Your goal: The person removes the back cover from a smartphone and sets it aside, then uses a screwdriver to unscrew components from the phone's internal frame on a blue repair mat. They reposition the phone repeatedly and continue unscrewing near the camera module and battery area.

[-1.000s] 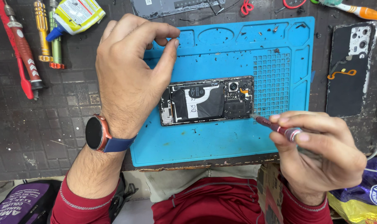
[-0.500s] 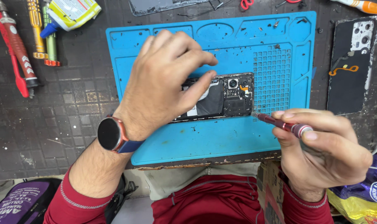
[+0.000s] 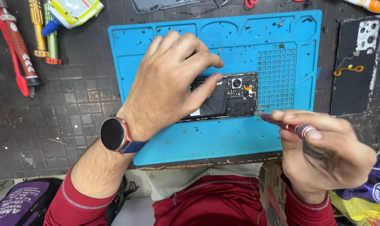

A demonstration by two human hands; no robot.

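An opened phone [image 3: 236, 95] with its back off lies on a blue repair mat [image 3: 223, 138]; its camera modules and board show at the right end. My left hand [image 3: 169, 83] rests over the phone's left part, thumb on its top face, fingers over the far edge, hiding most of the battery area. A watch sits on that wrist. My right hand [image 3: 323, 146] holds a small maroon screwdriver [image 3: 284, 124], whose tip is at the phone's lower right corner.
A detached phone back cover [image 3: 357, 67] lies right of the mat. Screwdrivers and tools [image 3: 27, 46] and a glue bottle [image 3: 71, 12] lie at the upper left on the dark bench. Bags sit below the bench edge.
My left hand has slid right from the mat's left edge onto the phone and now presses it. The right hand with the screwdriver stays near the phone's lower right corner.
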